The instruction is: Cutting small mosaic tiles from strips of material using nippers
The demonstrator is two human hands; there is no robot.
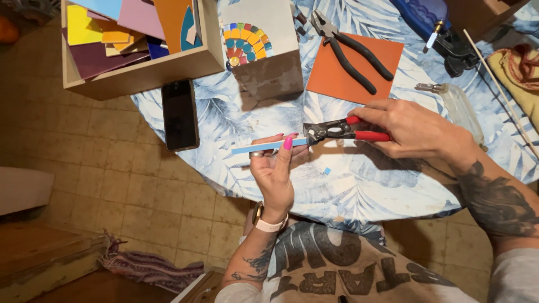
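Head view: left hand pinching blue tile strip, right hand clamped around red-handled nippers.

Blue tile strip, red-handled nippers, leaf-patterned tablecloth.

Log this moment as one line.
left hand: holds blue strip | right hand: red-handled nippers biting strip end | over table

Tile strip: glazed ceramic, smooth, pale blue. Nippers: dull grey metal head, glossy red plastic grips. Orange tile: matt, smooth. Black pliers: metal with rubbery matt handles. Tablecloth: printed cloth. Box at the table's edge: bare pale wood. Phone: glossy black glass.
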